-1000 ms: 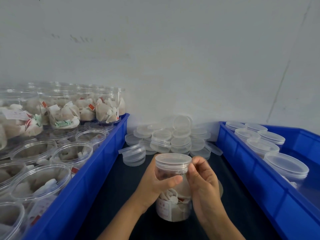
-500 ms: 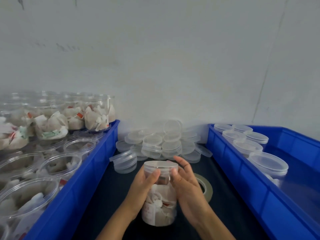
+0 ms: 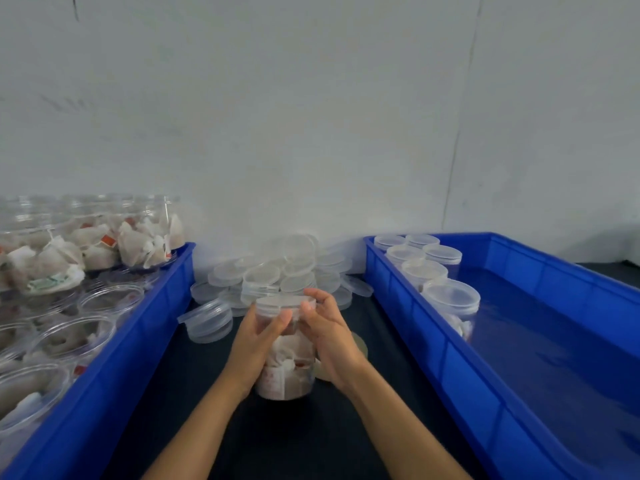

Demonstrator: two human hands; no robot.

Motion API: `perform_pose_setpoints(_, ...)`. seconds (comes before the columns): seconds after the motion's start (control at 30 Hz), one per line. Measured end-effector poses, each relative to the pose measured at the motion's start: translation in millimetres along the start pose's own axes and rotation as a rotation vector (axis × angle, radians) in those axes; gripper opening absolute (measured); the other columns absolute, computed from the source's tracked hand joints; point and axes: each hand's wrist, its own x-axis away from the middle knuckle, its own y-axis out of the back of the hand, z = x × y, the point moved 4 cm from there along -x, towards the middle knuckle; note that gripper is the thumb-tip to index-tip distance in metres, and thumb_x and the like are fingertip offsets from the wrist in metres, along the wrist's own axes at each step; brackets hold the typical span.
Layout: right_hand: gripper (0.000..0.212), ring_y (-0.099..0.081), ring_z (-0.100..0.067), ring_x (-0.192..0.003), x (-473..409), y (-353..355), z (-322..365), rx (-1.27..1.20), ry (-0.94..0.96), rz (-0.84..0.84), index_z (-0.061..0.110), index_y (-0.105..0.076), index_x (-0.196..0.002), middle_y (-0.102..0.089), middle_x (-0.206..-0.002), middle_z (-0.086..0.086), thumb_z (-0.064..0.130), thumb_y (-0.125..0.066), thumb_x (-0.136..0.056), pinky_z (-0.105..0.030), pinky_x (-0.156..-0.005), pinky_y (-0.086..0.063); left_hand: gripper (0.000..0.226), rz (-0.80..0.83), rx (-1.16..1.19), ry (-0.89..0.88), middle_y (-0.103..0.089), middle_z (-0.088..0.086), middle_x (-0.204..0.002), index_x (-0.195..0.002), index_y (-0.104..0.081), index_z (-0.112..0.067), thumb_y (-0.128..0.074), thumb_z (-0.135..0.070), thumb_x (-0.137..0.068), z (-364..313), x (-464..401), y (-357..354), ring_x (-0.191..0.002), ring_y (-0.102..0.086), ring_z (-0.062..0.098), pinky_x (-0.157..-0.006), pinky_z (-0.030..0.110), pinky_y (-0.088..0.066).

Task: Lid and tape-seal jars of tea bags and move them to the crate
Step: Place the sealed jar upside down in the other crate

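A clear lidded jar of tea bags (image 3: 287,370) stands upright on the dark table between two blue crates. My left hand (image 3: 254,342) grips its left side, thumb across the front below the lid (image 3: 284,301). My right hand (image 3: 330,336) wraps the right side, fingertips at the lid's rim. A roll of tape (image 3: 360,344) lies flat just behind my right hand, mostly hidden. The right blue crate (image 3: 433,344) holds several lidded jars (image 3: 450,299) at its far left end. The left blue crate (image 3: 138,327) is full of open jars of tea bags (image 3: 76,337).
A heap of loose clear lids (image 3: 277,271) lies against the wall behind the jar, with a small stack of lids (image 3: 207,320) at its left. A white wall closes the back. Most of the right crate's floor (image 3: 554,341) is bare.
The jar has settled onto the table and both hands slid round its sides near the lid. The view shifted slightly, so the crates and lids sit lower in frame.
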Motion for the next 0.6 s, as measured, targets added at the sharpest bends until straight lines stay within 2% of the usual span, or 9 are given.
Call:
perform_pose_setpoints(0.07, 0.047, -0.069, -0.014, -0.098, 1.8, 1.7, 26.0, 0.219, 0.006, 0.015, 0.019, -0.037, -0.136, -0.068, -0.111, -0.008, 0.025, -0.060, -0.095, -0.021, -0.078, -0.055, 0.074, 0.003, -0.024, -0.042, -0.071, -0.001, -0.113, -0.124, -0.056, -0.019, -0.062, -0.066, -0.068, -14.8, -6.0, -11.7, -0.103, -0.069, 0.013, -0.091, 0.037, -0.054)
perform_pose_setpoints(0.13, 0.061, -0.070, -0.002, -0.090, 3.9, 0.8, 59.0, 0.378, 0.054, 0.045, 0.023, -0.031, -0.139, -0.069, -0.104, -0.003, 0.030, -0.067, -0.090, -0.014, -0.072, -0.053, 0.076, -0.005, -0.008, -0.108, -0.071, 0.005, -0.111, -0.123, -0.055, -0.012, -0.056, -0.069, -0.073, -33.3, -14.8, -28.0, -0.102, -0.069, 0.017, -0.091, 0.041, -0.055)
perform_pose_setpoints(0.23, 0.081, -0.061, 0.018, -0.081, 5.3, 5.4, 116.8, 0.555, 0.221, 0.035, 0.017, -0.027, -0.140, -0.058, -0.101, 0.006, 0.013, -0.079, -0.079, -0.003, -0.069, -0.046, 0.066, -0.015, 0.055, -0.194, -0.069, 0.011, -0.106, -0.113, -0.053, -0.006, -0.054, -0.062, -0.079, -64.5, -34.4, -61.0, -0.099, -0.069, 0.024, -0.081, 0.036, -0.059)
perform_pose_setpoints(0.27, 0.089, -0.061, 0.014, -0.092, 5.8, 10.4, 135.4, 0.625, 0.265, 0.014, 0.019, -0.026, -0.140, -0.056, -0.107, 0.001, 0.009, -0.083, -0.073, -0.006, -0.078, -0.047, 0.060, 0.011, 0.067, -0.209, -0.070, 0.008, -0.104, -0.112, -0.053, -0.008, -0.053, -0.059, -0.081, -74.7, -43.1, -73.9, -0.098, -0.069, 0.024, -0.079, 0.033, -0.059)
perform_pose_setpoints(0.33, 0.106, -0.051, -0.013, -0.120, 6.0, 26.1, 168.7, 0.783, 0.316, -0.032, 0.025, -0.021, -0.144, -0.045, -0.131, -0.009, 0.008, -0.089, -0.064, -0.027, -0.099, -0.046, 0.062, 0.119, 0.084, -0.215, -0.070, 0.008, -0.111, -0.123, -0.051, -0.009, -0.051, -0.058, -0.085, -93.9, -60.8, -102.0, -0.103, -0.069, 0.022, -0.084, 0.037, -0.058)
perform_pose_setpoints(0.37, 0.111, -0.047, -0.021, -0.124, 5.7, 37.2, 183.1, 0.856, 0.336, -0.051, 0.028, -0.019, -0.146, -0.038, -0.137, -0.007, 0.007, -0.089, -0.063, -0.030, -0.100, -0.045, 0.067, 0.176, 0.079, -0.207, -0.068, 0.009, -0.117, -0.129, -0.048, -0.008, -0.051, -0.059, -0.086, -102.0, -69.3, -116.5, -0.106, -0.068, 0.020, -0.089, 0.039, -0.057)
perform_pose_setpoints(0.47, 0.113, -0.050, -0.019, -0.114, 4.3, 81.1, 216.3, 0.960, 0.388, -0.142, 0.033, -0.019, -0.147, -0.039, -0.133, -0.002, 0.003, -0.088, -0.063, -0.014, -0.079, -0.048, 0.055, 0.308, 0.024, -0.221, -0.066, -0.006, -0.117, -0.129, -0.050, -0.021, -0.058, -0.056, -0.087, -118.6, -91.1, -160.1, -0.106, -0.066, 0.008, -0.086, 0.028, -0.056)
perform_pose_setpoints(0.53, 0.115, -0.053, -0.019, -0.111, 2.9, 114.4, 228.3, 0.976, 0.409, -0.230, 0.036, -0.020, -0.147, -0.043, -0.129, -0.005, 0.000, -0.087, -0.061, -0.018, -0.073, -0.051, 0.039, 0.348, -0.022, -0.225, -0.066, -0.013, -0.110, -0.118, -0.054, -0.029, -0.071, -0.039, -0.085, -121.8, -104.6, -188.4, -0.098, -0.066, 0.004, -0.076, 0.018, -0.054)
perform_pose_setpoints(0.6, 0.115, -0.049, -0.016, -0.110, -0.7, 147.9, 231.6, 1.030, 0.416, -0.341, 0.036, -0.021, -0.148, -0.040, -0.130, -0.001, -0.002, -0.085, -0.060, -0.016, -0.069, -0.047, 0.052, 0.352, -0.112, -0.229, -0.061, -0.012, -0.113, -0.123, -0.052, -0.024, -0.080, -0.028, -0.079, -117.5, -118.0, -215.1, -0.097, -0.063, 0.003, -0.075, 0.015, -0.053)
